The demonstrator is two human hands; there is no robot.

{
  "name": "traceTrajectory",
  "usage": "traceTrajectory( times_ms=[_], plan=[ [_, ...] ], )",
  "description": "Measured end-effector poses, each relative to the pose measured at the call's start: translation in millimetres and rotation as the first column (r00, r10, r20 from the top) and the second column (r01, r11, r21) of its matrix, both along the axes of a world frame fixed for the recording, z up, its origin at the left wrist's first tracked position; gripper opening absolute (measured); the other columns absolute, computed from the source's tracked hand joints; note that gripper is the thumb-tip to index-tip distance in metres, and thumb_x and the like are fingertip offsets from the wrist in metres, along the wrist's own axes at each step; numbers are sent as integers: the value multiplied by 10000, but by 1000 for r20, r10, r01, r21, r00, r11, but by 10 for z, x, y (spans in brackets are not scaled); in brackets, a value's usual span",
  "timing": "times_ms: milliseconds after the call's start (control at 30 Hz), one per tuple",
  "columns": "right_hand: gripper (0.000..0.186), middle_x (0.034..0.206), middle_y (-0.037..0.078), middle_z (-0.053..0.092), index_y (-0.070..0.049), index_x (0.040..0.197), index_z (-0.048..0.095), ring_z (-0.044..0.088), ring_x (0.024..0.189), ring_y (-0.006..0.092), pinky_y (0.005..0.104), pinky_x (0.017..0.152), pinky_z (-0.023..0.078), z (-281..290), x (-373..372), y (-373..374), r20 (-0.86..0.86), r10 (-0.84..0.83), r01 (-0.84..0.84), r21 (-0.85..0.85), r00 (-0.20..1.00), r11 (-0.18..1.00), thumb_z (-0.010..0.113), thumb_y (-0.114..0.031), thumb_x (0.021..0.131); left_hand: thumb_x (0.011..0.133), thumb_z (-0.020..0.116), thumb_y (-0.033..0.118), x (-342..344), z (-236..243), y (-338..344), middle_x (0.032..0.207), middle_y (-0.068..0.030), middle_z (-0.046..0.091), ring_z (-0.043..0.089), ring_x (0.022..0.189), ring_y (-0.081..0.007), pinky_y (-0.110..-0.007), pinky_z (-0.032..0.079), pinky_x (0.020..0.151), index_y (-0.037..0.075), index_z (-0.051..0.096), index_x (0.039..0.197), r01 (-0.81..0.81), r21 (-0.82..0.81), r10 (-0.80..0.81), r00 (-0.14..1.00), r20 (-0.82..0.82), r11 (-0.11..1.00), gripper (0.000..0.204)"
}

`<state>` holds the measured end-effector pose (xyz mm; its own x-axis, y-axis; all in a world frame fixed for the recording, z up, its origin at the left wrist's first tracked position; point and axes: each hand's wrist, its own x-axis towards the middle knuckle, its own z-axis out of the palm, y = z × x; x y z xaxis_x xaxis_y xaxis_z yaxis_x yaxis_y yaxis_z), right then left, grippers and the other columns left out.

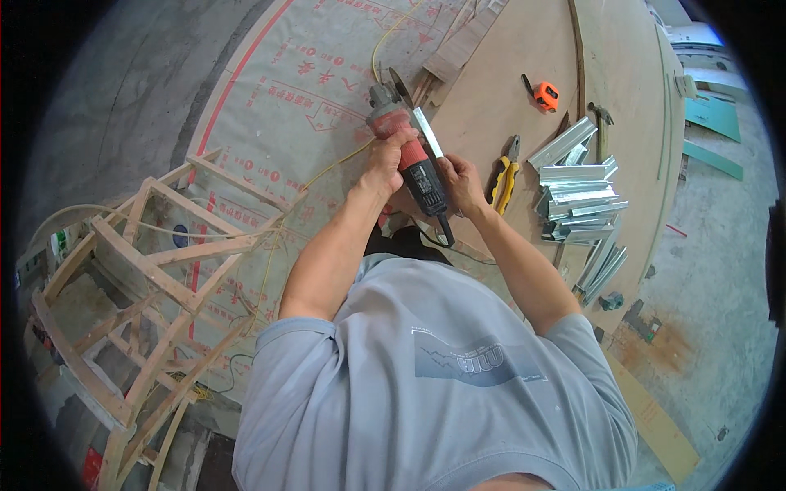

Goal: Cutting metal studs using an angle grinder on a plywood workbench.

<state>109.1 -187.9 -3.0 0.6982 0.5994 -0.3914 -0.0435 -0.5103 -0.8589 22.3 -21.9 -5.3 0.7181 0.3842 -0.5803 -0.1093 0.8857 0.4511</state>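
Note:
My left hand is wrapped round the red and black body of an angle grinder, which points away from me over the edge of a wooden board. Its thin cutting disc stands at the far end, beside the tip of a shiny metal strip; I cannot tell whether they touch. The near end of that strip is gripped in my right hand. Yellow and black pliers lie just right of my right hand. Farther right, several cut metal channel pieces are heaped on the board.
The wooden board also bears an orange tape measure and a hammer. A wooden frame stands at left on printed floor sheeting. A yellow cord runs past the grinder. Green panels lie at far right.

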Motion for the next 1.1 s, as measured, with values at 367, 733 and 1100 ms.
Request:
traceTrajectory(
  times_ms=[367, 733, 1100],
  plan=[
    [286, 719, 66, 582, 32, 979, 660, 494, 705, 131, 321, 654, 447, -68, -1, -11, -24, -22, 22, 20, 999, 1000, 568, -239, 979, 776, 752, 91, -10, 44, -16, 958, -71, 679, 690, 855, -212, -387, 596, 745, 62, 597, 1060, -1, 49, 3, 999, -40, 999, 325],
    [258, 737, 28, 594, 39, 999, 674, 498, 720, 97, 272, 658, 439, 70, -14, 25, -16, -1, 1, 38, 1000, 999, 573, -198, 986, 764, 771, 93, -32, 57, -82, 952, -25, 638, 660, 867, -189, -368, 574, 789, 90, 602, 1059, -50, 8, 50, 998, -22, 999, 340],
    [246, 833, 16, 644, 28, 1021, 671, 537, 741, 86, 260, 688, 464, 92, -49, 61, -148, -28, 40, 80, 989, 996, 555, -189, 1009, 748, 776, 83, -46, 140, -165, 942, 2, 623, 611, 823, -141, -326, 547, 734, 107, 616, 1057, -62, -19, 61, 997, -42, 998, 348]
  ],
)
